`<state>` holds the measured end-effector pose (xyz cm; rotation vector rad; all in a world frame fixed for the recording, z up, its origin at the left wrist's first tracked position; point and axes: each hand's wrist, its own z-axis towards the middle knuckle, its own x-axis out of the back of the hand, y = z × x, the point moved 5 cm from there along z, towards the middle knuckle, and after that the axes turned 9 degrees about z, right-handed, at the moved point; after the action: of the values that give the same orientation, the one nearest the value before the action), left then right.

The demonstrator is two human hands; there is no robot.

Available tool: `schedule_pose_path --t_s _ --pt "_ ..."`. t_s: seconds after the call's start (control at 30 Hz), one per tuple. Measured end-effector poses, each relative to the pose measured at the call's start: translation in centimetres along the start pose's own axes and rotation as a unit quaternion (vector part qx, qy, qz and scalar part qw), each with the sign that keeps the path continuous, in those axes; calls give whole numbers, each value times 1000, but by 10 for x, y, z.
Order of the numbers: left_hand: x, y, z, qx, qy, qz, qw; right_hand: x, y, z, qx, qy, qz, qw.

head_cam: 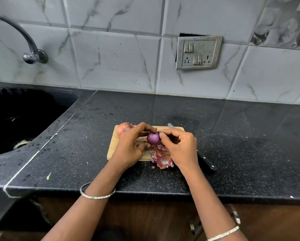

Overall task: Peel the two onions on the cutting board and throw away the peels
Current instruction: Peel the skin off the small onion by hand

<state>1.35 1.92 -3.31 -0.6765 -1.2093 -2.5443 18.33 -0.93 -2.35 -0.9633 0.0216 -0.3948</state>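
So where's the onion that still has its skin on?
In the head view, the unpeeled onion sits on the far left corner of the cutting board, just behind the left hand, which holds the purple onion.

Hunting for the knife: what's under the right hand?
Under the right hand runs the knife: tip and handle show, the middle is covered. Peels lie partly beneath too.

Grey marbled wall tiles [114, 54] with a switchboard [198, 52] back a black speckled countertop [241, 145].
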Motion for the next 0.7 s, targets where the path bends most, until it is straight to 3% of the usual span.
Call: schedule_pose_path --t_s 0.17,0.4,0.7 --pt "-1 2 0 -7 -9 11 1000 -5 -5 -1 31 2 -63 998" --pt "0 5 0 8 -9 -33 999 2 8 1 -1 37 -112 993" --pt "1 -2 1 4 9 -13 1000 3 -4 -2 -17 23 -71 997"
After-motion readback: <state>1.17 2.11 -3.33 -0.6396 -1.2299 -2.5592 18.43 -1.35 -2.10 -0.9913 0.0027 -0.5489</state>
